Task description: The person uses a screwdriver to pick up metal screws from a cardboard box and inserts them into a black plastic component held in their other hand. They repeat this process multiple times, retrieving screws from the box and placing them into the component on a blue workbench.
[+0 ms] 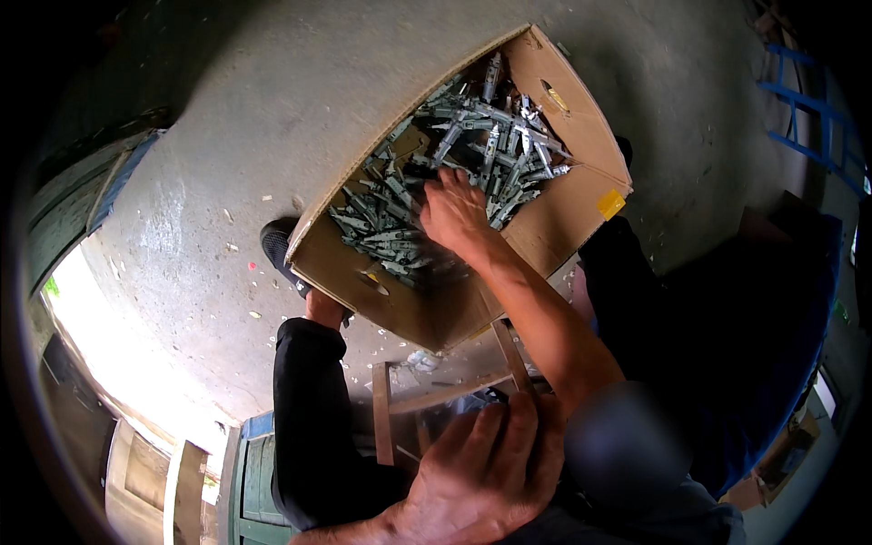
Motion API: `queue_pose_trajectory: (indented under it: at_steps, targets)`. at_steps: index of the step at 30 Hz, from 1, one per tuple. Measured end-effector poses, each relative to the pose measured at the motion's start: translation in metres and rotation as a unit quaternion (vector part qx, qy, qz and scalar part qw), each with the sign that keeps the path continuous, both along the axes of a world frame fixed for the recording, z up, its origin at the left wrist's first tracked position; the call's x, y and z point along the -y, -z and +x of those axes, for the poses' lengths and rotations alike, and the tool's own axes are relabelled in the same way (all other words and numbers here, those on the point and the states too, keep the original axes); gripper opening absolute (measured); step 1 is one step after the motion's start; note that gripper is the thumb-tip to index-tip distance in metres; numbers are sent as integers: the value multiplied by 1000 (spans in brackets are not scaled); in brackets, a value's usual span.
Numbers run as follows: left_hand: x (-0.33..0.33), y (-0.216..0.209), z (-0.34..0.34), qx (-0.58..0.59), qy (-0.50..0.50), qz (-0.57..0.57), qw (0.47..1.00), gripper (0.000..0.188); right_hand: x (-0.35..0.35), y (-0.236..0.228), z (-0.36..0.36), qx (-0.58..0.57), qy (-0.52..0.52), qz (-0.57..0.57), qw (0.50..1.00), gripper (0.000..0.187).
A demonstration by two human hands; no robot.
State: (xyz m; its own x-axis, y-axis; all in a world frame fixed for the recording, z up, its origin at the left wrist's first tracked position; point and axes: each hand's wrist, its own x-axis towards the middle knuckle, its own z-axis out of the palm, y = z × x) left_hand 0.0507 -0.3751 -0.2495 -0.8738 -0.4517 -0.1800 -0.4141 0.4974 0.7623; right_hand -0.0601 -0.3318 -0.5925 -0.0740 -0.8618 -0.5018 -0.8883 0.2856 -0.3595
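A large open cardboard box (554, 222) holds a heap of narrow grey metal pieces (386, 204), several with pointed ends. My right hand (454, 211) reaches down into the middle of the heap with its fingers curled. Its fingertips are hidden among the pieces, so what it grips cannot be seen. Close to me, above my lap, my left hand (481, 468) shows its back with the fingers bent and together. Anything inside that hand is hidden beneath it.
A wooden frame (381, 413) stands between my legs, just behind the box. My shoe (279, 250) rests against the box's left side. Yellow tape (609, 204) sticks to its right corner. A blue metal rack (799, 109) is at the far right. Small scraps dot the concrete floor (209, 209).
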Motion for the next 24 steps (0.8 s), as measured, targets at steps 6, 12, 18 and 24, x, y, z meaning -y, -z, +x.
queue_pose_trajectory:
  at_steps: [6,12,18,24]
  targets:
    - [6,-3,2,-3,9,7,1000,38,-9,2,-4,6,-25,72,997,50]
    - [-7,-5,-4,-6,-93,-24,995,38,27,-5,-9,25,-20,150,988,61]
    - [-7,-3,-1,-12,-72,-31,997,38,24,5,-6,12,-12,90,996,55]
    - [-11,-1,-1,-24,-96,-40,994,39,9,-9,4,8,-52,62,997,42]
